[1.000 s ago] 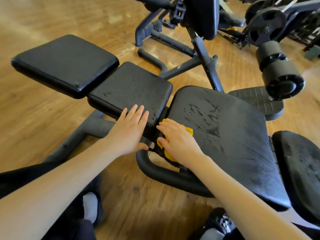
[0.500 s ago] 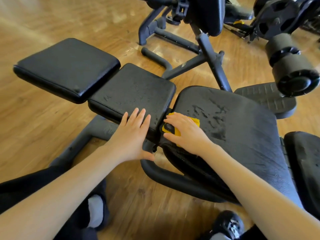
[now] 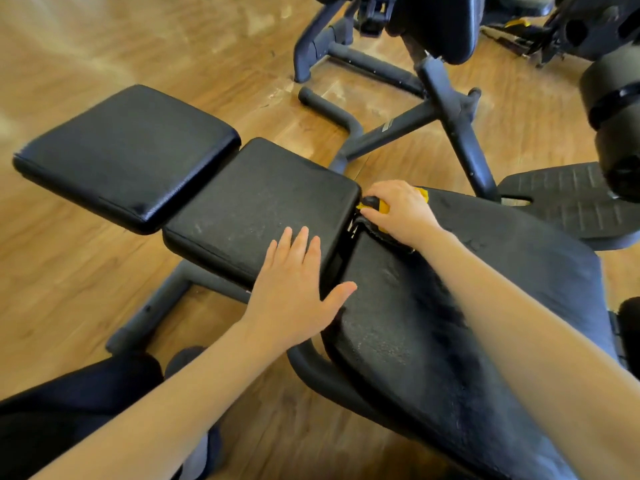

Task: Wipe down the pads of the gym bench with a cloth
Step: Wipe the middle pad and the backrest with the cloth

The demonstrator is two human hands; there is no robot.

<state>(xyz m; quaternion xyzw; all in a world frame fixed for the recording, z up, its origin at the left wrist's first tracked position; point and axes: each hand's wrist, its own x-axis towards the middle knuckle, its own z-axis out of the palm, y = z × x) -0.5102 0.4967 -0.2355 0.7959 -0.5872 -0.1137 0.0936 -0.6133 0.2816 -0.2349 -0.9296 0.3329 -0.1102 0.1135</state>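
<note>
Wooden flooring (image 3: 86, 271) spreads under a black gym bench whose pads run in a row. On the seam between two of them, the right hand (image 3: 398, 211) has its fingers curled over a yellow cloth (image 3: 382, 207), pressing it down at the far narrow end of the large pad (image 3: 467, 306); only small yellow edges of the cloth show around the hand, beside a small black knob (image 3: 372, 201) at the gap. Nearer the person from the cloth, the left hand (image 3: 294, 289) lies flat with straight fingers on the near edge of the middle pad (image 3: 249, 209), its thumb spread out toward the large pad, holding nothing. Left of the middle pad, just beside it, sits the end pad (image 3: 124, 150). Below the large pad curves a dark tubular frame (image 3: 311, 368). Beyond the cloth, dark steel legs (image 3: 450, 109) of another machine cross the floor, and to the right of it are a ribbed footplate (image 3: 561, 199) and a foam roller (image 3: 613, 109). A dark trouser leg (image 3: 69, 410) shows at the lower left.
</note>
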